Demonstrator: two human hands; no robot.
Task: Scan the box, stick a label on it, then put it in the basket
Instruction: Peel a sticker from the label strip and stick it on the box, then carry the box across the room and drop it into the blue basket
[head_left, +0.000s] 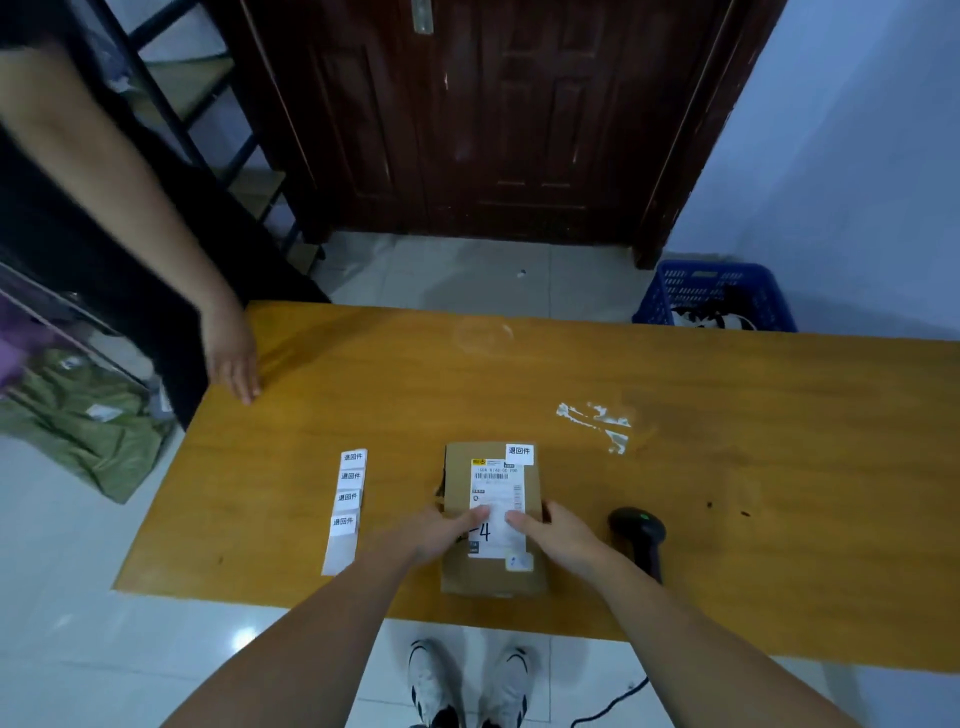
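A small brown cardboard box (460, 483) lies flat on the wooden table (727, 467), near its front edge. It bears a white shipping label and a small white sticker (519, 453) at its far right corner. My left hand (441, 532) grips the box's left side, thumb on top. My right hand (556, 532) grips the right side the same way. A strip of white stickers (345, 506) lies left of the box. The black scanner (641, 538) lies to the right. The blue basket (717, 296) stands on the floor beyond the table's far right.
Another person's hand (234, 358) rests on the table's far left corner. Green bags (88, 431) lie on the floor at the left. A dark wooden door (493, 119) stands behind the table. Torn tape residue (597, 421) marks the tabletop.
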